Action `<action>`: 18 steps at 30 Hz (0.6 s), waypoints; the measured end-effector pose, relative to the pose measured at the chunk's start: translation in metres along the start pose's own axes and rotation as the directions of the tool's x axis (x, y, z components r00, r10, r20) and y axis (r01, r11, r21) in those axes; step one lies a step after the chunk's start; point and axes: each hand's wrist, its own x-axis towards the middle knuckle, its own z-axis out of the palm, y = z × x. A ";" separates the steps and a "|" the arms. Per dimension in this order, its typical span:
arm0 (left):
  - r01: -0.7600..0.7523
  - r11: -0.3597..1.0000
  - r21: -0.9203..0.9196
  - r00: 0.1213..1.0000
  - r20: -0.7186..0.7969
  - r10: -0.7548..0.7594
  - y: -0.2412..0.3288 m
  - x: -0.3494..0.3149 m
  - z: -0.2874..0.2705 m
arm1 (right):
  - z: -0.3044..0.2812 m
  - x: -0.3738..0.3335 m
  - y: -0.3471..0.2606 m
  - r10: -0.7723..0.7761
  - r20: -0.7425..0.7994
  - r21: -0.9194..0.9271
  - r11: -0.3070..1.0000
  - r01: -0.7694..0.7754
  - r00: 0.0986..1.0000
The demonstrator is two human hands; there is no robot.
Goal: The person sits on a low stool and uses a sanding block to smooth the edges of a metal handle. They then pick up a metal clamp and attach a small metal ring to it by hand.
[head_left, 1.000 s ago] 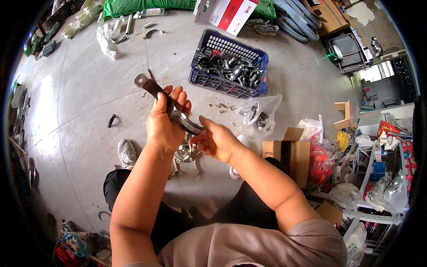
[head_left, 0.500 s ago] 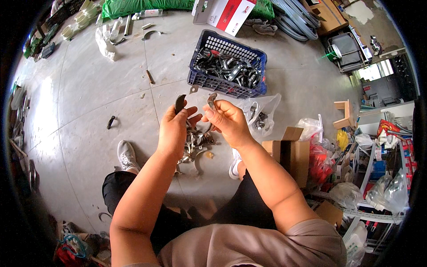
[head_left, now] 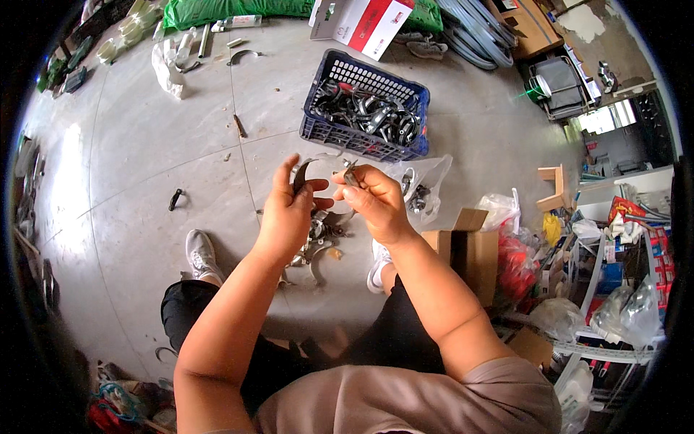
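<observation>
My left hand (head_left: 286,211) grips a dark curved metal clamp half (head_left: 301,177) between thumb and fingers. Facing it, my right hand (head_left: 379,206) pinches another metal clamp piece (head_left: 350,176), with what looks like a small bolt or nut at its top end. The two pieces are apart. Below my hands, a loose pile of metal clamp parts (head_left: 316,249) lies on the floor between my feet, partly hidden by my left hand. Beyond stands a blue plastic crate (head_left: 354,147) filled with metal clamps (head_left: 376,116).
A clear plastic bag (head_left: 436,173) with metal parts lies right of my hands. Nearer stands an open cardboard box (head_left: 473,264), beside cluttered shelving (head_left: 600,354). A black piece (head_left: 176,199) lies on the floor at left. Grey hose coils (head_left: 473,32) sit at the back.
The clamp half in my left hand has turned, showing its curve, and my left fingers have shifted. My right hand has tilted its piece, bringing the small bolt-like end into view.
</observation>
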 end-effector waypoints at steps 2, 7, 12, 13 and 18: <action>-0.075 0.994 0.079 0.997 0.039 0.072 0.002 -0.001 0.000 | -0.001 -0.001 -0.004 -0.008 -0.024 -0.059 0.998 0.007 1.000; -0.147 0.978 0.149 0.976 0.182 0.119 0.000 0.001 -0.007 | -0.001 -0.002 -0.006 -0.023 -0.036 -0.094 0.995 0.020 0.999; -0.083 0.988 0.127 0.962 0.267 0.046 0.003 0.002 -0.011 | -0.002 -0.003 -0.004 -0.028 -0.063 -0.106 0.994 0.021 0.998; 0.005 0.995 0.100 0.964 0.264 -0.032 0.006 0.001 -0.010 | -0.007 -0.002 -0.001 -0.007 -0.066 -0.096 0.995 0.001 0.998; 0.295 0.955 -0.033 0.911 0.310 -0.271 0.017 -0.006 -0.007 | -0.009 0.004 -0.003 0.163 -0.084 0.175 0.974 -0.146 0.983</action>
